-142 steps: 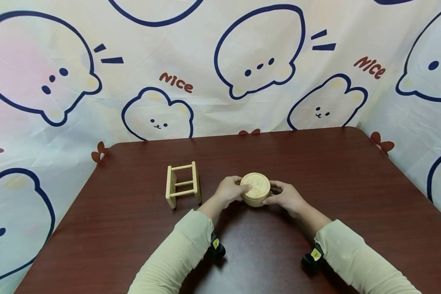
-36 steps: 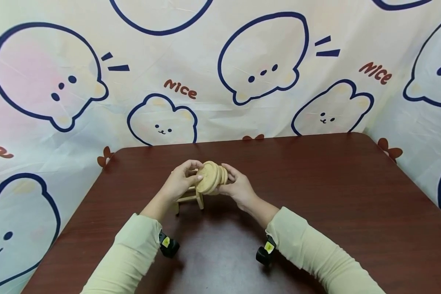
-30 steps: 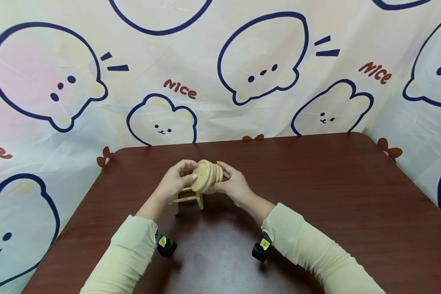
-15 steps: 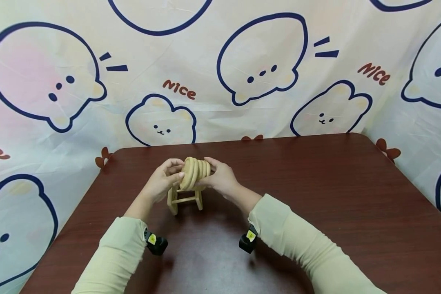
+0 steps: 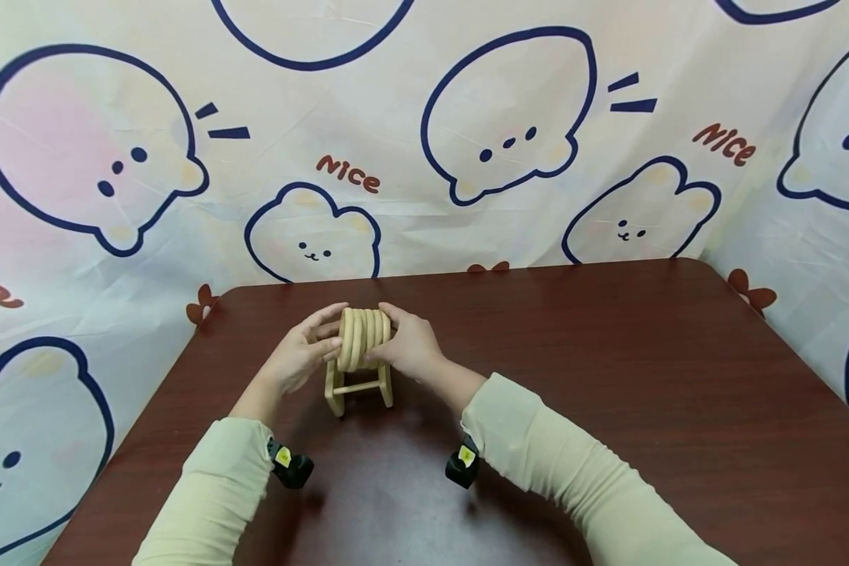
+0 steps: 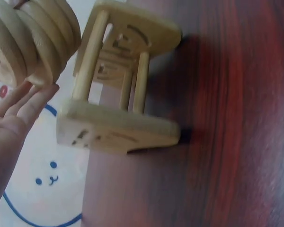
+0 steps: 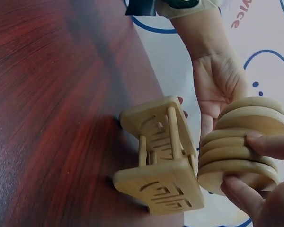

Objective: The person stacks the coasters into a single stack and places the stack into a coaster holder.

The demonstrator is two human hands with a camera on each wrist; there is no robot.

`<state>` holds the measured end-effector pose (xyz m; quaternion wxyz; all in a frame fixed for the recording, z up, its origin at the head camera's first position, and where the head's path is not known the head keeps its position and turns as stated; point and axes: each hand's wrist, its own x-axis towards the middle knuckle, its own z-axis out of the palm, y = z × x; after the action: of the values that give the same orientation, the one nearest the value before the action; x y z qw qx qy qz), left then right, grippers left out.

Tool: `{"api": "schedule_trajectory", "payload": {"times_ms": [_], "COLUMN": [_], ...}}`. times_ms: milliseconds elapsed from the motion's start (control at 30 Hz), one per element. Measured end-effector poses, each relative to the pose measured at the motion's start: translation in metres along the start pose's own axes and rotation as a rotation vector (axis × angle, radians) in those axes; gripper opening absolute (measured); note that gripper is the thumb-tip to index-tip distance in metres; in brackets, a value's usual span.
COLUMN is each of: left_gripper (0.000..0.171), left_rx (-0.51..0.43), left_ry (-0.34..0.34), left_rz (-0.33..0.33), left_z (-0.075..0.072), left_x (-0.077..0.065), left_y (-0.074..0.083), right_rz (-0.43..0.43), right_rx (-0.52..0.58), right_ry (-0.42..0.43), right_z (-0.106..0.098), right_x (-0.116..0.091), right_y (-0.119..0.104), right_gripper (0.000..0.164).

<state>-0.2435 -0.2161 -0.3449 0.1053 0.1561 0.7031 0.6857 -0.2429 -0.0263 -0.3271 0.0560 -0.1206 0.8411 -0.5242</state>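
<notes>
A stack of several round wooden coasters (image 5: 362, 336) is held on edge between both hands, just above a wooden coaster holder (image 5: 359, 388). My left hand (image 5: 293, 358) holds the left end, thumb in front and fingers toward the back. At the other end my right hand (image 5: 413, 347) grips the stack, and its thumb and fingertips press the coasters in the right wrist view. The coasters (image 7: 236, 144) are unevenly lined up there. Cut-out side panels and round rods form the holder (image 6: 116, 126), which stands upright under the stack. Whether coasters and holder touch, I cannot tell.
The dark red-brown table (image 5: 608, 354) extends widely to the right and in front of the holder. A patterned cloth (image 5: 410, 228) hangs behind its back edge and along both sides. A small black camera sits at each wrist.
Both hands have carried the coaster stack from the table's middle leftward to above the holder. The stack has been turned from flat to on edge. The holder now stands upright.
</notes>
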Motion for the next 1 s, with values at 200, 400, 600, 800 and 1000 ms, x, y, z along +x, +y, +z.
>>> {"api": "schedule_trajectory", "payload": {"times_ms": [200, 400, 600, 800, 1000], "left_gripper": [0.051, 0.049, 0.052, 0.053, 0.052], "left_rx": [0.047, 0.083, 0.19, 0.345, 0.421], "left_ry": [-0.064, -0.129, -0.204, -0.31, -0.349], "left_rz": [-0.005, -0.023, -0.041, -0.057, -0.056], "left_z": [-0.012, -0.02, -0.026, -0.032, -0.034], "left_x": [-0.001, 0.001, 0.004, 0.008, 0.01], "left_y": [-0.009, -0.015, -0.012, -0.006, -0.003], "right_rz": [0.0, 0.009, 0.019, 0.022, 0.015], "right_rx": [-0.149, -0.187, -0.246, -0.297, -0.318], "right_ry": [0.0, 0.002, -0.001, -0.014, -0.02], "right_z": [0.009, 0.016, 0.021, 0.023, 0.024], "right_x": [-0.002, -0.002, -0.001, 0.001, 0.002], "right_y": [-0.002, 0.003, 0.005, 0.007, 0.009], "right_gripper": [0.079, 0.08, 0.079, 0.082, 0.082]}}
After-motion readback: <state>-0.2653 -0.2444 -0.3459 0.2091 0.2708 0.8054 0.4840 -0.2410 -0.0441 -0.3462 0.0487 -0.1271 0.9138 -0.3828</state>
